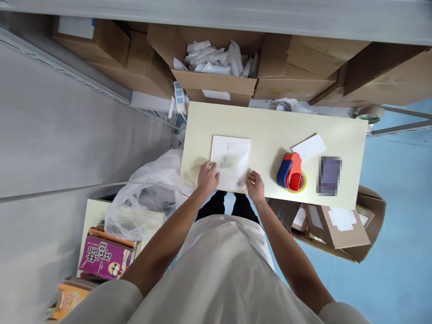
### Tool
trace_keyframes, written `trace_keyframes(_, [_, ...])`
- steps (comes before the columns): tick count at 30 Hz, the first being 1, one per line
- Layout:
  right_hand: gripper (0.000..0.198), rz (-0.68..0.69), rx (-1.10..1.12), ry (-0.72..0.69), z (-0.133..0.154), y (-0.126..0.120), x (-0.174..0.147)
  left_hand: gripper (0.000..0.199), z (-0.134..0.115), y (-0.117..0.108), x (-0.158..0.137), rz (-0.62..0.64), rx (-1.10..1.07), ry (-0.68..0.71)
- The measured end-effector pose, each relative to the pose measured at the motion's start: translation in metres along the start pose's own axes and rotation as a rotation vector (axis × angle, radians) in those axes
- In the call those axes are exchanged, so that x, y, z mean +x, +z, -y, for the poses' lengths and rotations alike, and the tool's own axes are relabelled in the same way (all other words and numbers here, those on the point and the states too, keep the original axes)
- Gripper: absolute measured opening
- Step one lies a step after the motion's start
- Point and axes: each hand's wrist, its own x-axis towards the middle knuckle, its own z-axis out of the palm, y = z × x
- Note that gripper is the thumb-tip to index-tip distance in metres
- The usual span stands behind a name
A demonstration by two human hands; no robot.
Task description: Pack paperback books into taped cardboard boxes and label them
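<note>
A thin white book (pixel 232 175) with small print and a pale green patch on its cover lies flat near the left end of the cream table. My left hand (pixel 208 177) is at its lower left edge, fingers bent over the side. At the lower right edge, the curled fingers of my right hand (pixel 255 185) pinch the side. To the right stands a red and blue tape dispenser (pixel 293 172) with a yellow-edged roll. Behind it is a white card or small box (pixel 309 146), and a blurred-out dark rectangular object (pixel 330 176) lies farther right.
Beyond the cream table (pixel 270 123), an open carton (pixel 216 81) holds white rolled packets, beside a power strip (pixel 179 96). Clear plastic bags (pixel 145 198) and books (pixel 106 256) are on the left. A box of parcels (pixel 367 229) sits low on the right.
</note>
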Motion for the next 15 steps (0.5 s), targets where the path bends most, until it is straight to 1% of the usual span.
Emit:
trace_keyframes(2, [0.052, 0.029, 0.002, 0.022, 0.006, 0.006, 0.005, 0.044, 0.005, 0.009, 0.0, 0.018, -0.017, -0.054])
trace_keyframes(5, [0.047, 0.088, 0.061, 0.125, 0.017, 0.01, 0.013, 0.047, 0.018, 0.016, 0.0, 0.023, -0.048, -0.053])
trace_keyframes(8, [0.039, 0.239, 0.226, 0.2, 0.023, -0.001, 0.017, 0.049, 0.023, 0.018, 0.0, 0.023, -0.091, -0.024])
trace_keyframes(10, [0.036, 0.326, 0.32, 0.191, 0.026, -0.015, 0.016, 0.048, 0.017, 0.022, 0.001, 0.036, -0.139, 0.004])
trace_keyframes(11, [0.036, 0.337, 0.348, 0.171, 0.028, -0.023, 0.014, 0.047, 0.01, 0.024, 0.003, 0.049, -0.156, 0.019])
trace_keyframes(13, [0.035, 0.306, 0.376, 0.111, 0.037, -0.038, 0.01, 0.046, -0.007, 0.026, 0.009, 0.061, -0.151, 0.026])
trace_keyframes(15, [0.033, 0.254, 0.358, 0.042, 0.053, -0.046, 0.004, 0.048, -0.027, 0.022, 0.016, 0.016, -0.131, -0.019])
